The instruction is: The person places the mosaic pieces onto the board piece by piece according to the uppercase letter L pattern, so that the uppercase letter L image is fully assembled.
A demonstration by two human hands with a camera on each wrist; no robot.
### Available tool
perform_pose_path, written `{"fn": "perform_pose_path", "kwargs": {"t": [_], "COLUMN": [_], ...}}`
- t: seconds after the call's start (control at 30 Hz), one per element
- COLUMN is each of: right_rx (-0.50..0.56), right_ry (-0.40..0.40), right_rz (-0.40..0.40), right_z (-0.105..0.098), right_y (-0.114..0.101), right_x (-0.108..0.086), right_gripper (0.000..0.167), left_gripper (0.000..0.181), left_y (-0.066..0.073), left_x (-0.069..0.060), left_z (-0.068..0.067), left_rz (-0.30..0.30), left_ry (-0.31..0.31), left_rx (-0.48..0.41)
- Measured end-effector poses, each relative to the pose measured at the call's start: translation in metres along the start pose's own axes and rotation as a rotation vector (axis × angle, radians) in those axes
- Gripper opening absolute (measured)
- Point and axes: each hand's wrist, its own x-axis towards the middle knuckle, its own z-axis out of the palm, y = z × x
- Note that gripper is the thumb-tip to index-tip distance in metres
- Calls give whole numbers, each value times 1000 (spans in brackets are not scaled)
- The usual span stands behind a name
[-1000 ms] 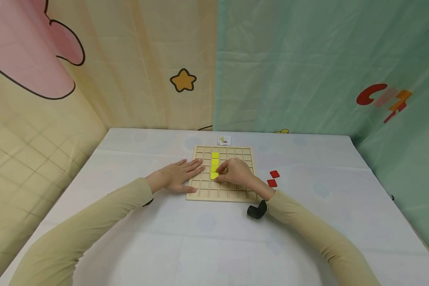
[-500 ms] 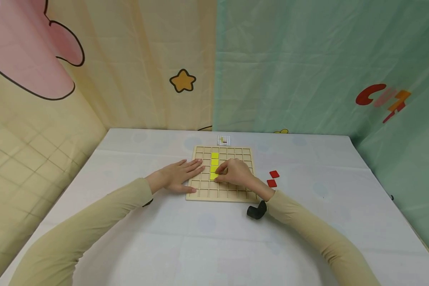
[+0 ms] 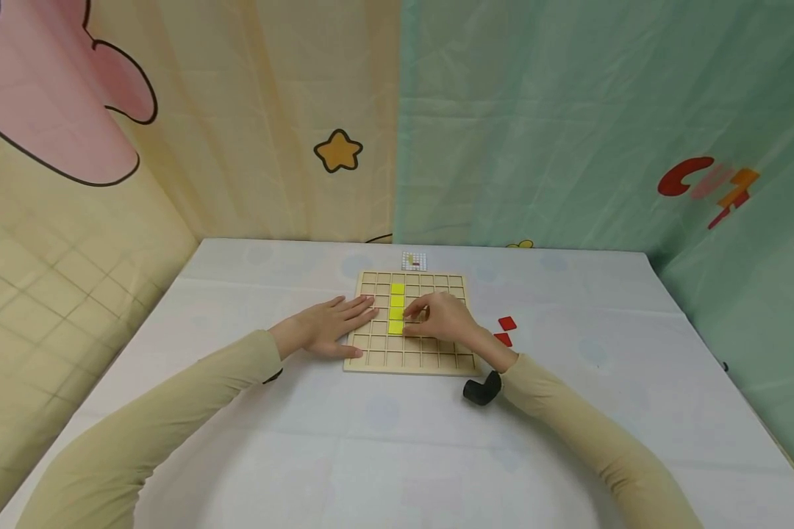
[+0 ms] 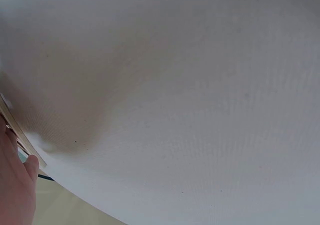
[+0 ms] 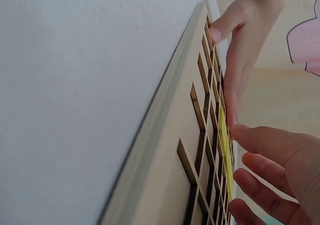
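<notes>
A square wooden grid board (image 3: 430, 358) lies on the table. Yellow square tiles (image 3: 397, 301) fill several cells of one column, forming a vertical strip. My left hand (image 3: 327, 325) rests flat on the board's left edge, fingers spread, with the thumb at its lower left; only part of that hand (image 4: 15, 180) shows in the left wrist view. Just right of the strip's lower end is my right hand (image 3: 446, 319), its fingers loosely bent. In the right wrist view its thumb and fingertips are apart beside the yellow strip (image 5: 226, 150), with nothing held between them.
Two red square tiles (image 3: 506, 323) lie right of the board, the nearer one partly behind the right wrist. Behind the board is a small card (image 3: 414, 261) printed with a grid pattern. A white cloth covers the table (image 3: 384, 455); curtains hang behind it.
My right hand has drawn slightly right, off the lowest yellow tiles, so more of them shows. The left hand stays in place on the board.
</notes>
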Motion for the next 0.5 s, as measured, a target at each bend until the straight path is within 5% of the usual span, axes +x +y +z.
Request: {"fn": "perform_pose_path", "kwargs": {"t": [0.5], "right_rx": [58], "right_ry": [68], "right_rz": [-28], "right_z": [-35], "right_y": [22], "right_x": [-14], "right_gripper": [32], "left_gripper": [86], "left_y": [1], "left_x": [-1], "left_z": [-1], "left_rz": [1], "left_ry": [-6], "left_rx": [5]}}
